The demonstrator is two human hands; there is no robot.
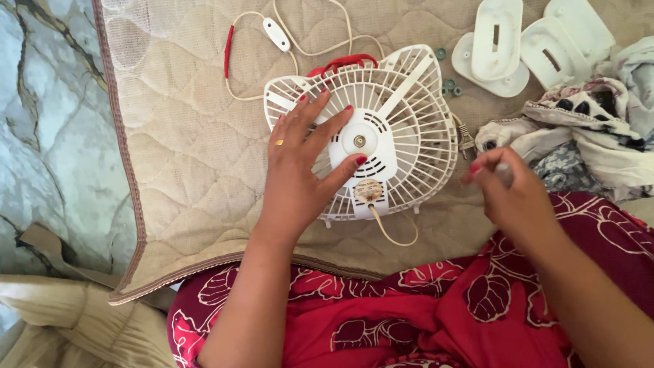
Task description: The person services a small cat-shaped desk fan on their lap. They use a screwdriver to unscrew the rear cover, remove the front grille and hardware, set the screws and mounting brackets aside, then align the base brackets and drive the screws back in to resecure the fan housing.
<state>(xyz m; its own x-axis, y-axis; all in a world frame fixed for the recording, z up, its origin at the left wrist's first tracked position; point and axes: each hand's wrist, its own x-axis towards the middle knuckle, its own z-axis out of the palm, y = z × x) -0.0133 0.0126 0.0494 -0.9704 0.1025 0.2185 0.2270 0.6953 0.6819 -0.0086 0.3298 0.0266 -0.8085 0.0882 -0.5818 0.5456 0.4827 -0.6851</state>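
Pressing our left hand (300,160) flat, fingers spread, on the white plastic fan grille (381,129) lying mid-quilt (184,157), we pinch something small and blurred in our right hand (507,187) at four o'clock of it. We judge the small washers (448,85) at one o'clock could roll into the quilt's soft padded furrows.

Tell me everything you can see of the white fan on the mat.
The white fan looks plastic and lies flat on the quilted beige mat, grille side up. Curved ribs radiate from a round hub with a metal centre. A cream cord leaves its near edge; something red shows behind its far edge. The left hand rests spread on the grille, fingers reaching the hub.
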